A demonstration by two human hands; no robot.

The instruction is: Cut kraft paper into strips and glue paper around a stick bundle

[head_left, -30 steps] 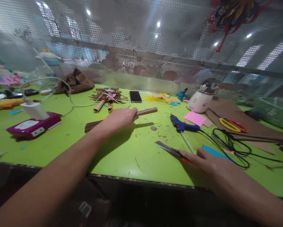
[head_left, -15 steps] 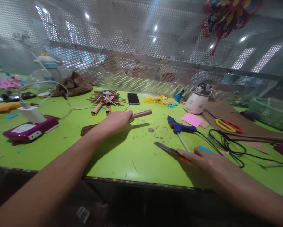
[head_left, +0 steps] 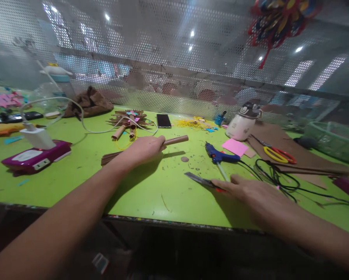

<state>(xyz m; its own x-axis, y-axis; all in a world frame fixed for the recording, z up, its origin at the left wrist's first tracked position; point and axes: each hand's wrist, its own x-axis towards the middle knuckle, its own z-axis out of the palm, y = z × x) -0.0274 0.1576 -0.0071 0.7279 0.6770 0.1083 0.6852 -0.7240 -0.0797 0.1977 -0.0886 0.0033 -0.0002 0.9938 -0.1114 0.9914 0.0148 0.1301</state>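
Note:
My left hand (head_left: 149, 149) is closed around a thin brown paper tube (head_left: 176, 140), which sticks out past the fingers to the right. In line with it, a fringed brown paper bundle (head_left: 110, 158) shows behind the wrist; the hand hides whether the two join. Low over the table's front part, my right hand (head_left: 241, 190) grips scissors (head_left: 200, 179) with dark blades pointing left and a bit of red handle showing. Just beyond that hand lies a blue glue gun (head_left: 221, 155), its glue stick (head_left: 222, 172) pointing toward the fingers.
A brown paper figure (head_left: 129, 120) and a phone (head_left: 163, 121) lie at the back. Yellow-and-red-handled scissors (head_left: 279, 154), brown paper (head_left: 314, 161), a black cable (head_left: 275, 177) and a white bottle (head_left: 241, 124) are right. A purple power strip (head_left: 37, 157) sits left.
My right hand has shifted slightly left with the scissors, nearer the glue stick's end. My left hand keeps its hold on the paper tube, almost still.

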